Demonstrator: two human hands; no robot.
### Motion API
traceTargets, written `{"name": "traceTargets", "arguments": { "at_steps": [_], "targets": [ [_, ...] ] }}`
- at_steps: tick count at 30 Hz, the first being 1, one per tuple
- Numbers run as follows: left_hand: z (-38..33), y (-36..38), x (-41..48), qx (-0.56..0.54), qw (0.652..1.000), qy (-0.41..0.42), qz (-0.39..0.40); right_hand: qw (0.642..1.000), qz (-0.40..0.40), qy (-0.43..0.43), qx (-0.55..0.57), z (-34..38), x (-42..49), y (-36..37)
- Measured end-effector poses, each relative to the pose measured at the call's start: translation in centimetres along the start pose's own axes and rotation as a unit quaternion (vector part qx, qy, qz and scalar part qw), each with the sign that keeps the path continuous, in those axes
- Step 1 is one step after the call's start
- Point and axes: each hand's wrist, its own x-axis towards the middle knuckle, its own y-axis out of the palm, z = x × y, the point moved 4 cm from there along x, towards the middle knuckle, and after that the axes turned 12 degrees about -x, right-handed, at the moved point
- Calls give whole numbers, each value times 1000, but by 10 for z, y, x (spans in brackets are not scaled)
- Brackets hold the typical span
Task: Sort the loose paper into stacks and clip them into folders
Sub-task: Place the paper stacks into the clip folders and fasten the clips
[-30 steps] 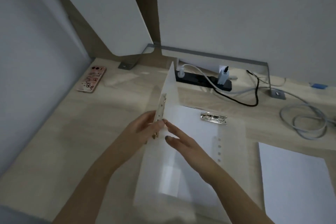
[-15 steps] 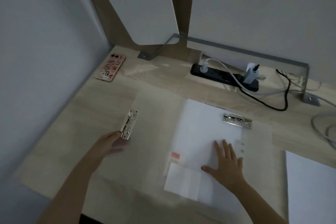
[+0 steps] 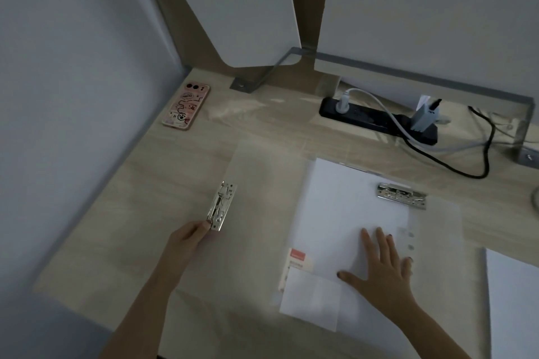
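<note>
Paper (image 3: pixel 344 213) lies under fingers (image 3: pixel 382 242) of right hand (image 3: pixel 385 271).

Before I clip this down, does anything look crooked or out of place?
The paper in the open folder sits off-centre, shifted toward the fold, so the top clip overhangs its right edge. Nothing looks spilled or damaged.

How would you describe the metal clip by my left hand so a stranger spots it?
Start at the translucent folder lying open on the wooden desk. On its left flap sits a shiny metal clip, with the left hand at its near end. It runs away from the person, unlike the other clip, which lies crosswise atop the white paper.
</note>
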Motion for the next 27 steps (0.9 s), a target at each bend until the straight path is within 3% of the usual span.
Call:
{"name": "traceTargets", "arguments": {
  "at_steps": [12,19,24,27],
  "targets": [
    [10,-4,11,-46,995,-75,51,1000,1,3,-1,-3,3,-2],
    [11,4,13,-55,996,-59,37,1000,4,3,-4,-3,3,-1],
    [13,3,12,-112,989,-94,33,1000,3,3,-3,-3,4,-1],
    [20,-2,11,-78,993,-82,39,1000,5,1,-3,-3,4,0]
  ]
}}
